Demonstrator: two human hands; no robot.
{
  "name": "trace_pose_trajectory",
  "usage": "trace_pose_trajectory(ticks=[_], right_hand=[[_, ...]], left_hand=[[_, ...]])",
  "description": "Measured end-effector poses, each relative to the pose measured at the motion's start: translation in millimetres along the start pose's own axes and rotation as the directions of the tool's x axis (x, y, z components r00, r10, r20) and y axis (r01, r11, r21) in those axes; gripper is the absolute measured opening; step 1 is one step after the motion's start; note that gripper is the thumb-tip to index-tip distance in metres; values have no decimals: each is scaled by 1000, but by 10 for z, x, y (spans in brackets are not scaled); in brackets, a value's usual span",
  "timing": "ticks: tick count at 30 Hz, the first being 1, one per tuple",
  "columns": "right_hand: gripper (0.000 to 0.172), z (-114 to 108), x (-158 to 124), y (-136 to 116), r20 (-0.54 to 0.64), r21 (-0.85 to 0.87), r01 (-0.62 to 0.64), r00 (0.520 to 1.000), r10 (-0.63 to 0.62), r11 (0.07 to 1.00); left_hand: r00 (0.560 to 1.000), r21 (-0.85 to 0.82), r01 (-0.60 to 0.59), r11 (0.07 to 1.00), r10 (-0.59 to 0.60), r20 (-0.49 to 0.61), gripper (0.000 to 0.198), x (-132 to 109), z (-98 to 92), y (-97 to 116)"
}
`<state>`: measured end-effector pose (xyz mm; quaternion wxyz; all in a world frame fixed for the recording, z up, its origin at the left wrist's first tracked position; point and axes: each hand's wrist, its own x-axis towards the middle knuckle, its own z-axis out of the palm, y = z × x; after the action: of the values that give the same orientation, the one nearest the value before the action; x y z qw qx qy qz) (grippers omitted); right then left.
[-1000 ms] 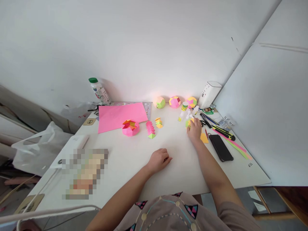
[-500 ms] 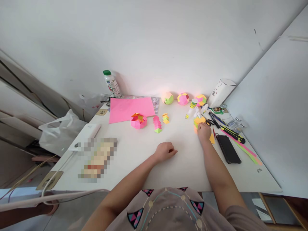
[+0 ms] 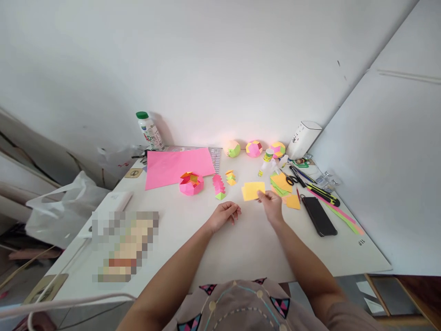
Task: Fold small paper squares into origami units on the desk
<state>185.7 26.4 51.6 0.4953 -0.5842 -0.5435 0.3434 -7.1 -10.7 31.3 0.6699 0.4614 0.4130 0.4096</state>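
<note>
My right hand (image 3: pixel 273 206) pinches yellow-orange paper sheets (image 3: pixel 253 191) between thumb and fingers, above the table. To its right lies a loose pile of orange and green paper pieces (image 3: pixel 280 184). My left hand (image 3: pixel 225 216) rests on the table left of the sheets, its fingers loosely bent and slightly apart, with nothing in them. Beyond it are a pink folded paper strip (image 3: pixel 218 185) with a green end and a small yellow-green folded strip (image 3: pixel 230 177). A pink folded-paper bowl (image 3: pixel 191 185) with an orange inside stands farther left.
Three paper balls, the middle one pink and yellow (image 3: pixel 254 148), line the wall. A glue bottle (image 3: pixel 267 162), scissors (image 3: pixel 288 177), a cutter knife (image 3: pixel 324 195) and a black phone (image 3: pixel 319 217) lie right. Pink sheet (image 3: pixel 177 165), green-capped bottle (image 3: pixel 149 131) and white power strip (image 3: pixel 112 204) are left.
My right hand has moved left from the paper pile, bringing the yellow-orange sheets with it. The left hand has turned slightly, its fingers loosening. The camera view has shifted.
</note>
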Motion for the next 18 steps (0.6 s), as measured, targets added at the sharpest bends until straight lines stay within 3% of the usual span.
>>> trace_pose_trajectory(ticks=[2, 4, 12, 15, 18], right_hand=[[35, 146, -261, -73, 166, 138, -120, 981, 97, 983], [34, 228, -420, -102, 294, 184, -178, 949, 119, 967], [39, 186, -371, -30, 402, 97, -145, 911, 94, 985], [42, 131, -293, -12, 319, 39, -85, 945, 69, 996], [42, -72, -88, 38, 86, -62, 56, 995, -51, 997]], left_hand=[[997, -22, -70, 997, 69, -38, 39, -26, 38, -40], [994, -34, -101, 994, 100, -45, 40, -48, 66, -63], [997, -42, -13, 999, 9, -83, 39, -8, 87, -94], [993, -42, -21, 999, 16, -116, 40, 5, 82, -115], [991, -52, -10, 999, 3, -133, 39, 5, 76, -126]])
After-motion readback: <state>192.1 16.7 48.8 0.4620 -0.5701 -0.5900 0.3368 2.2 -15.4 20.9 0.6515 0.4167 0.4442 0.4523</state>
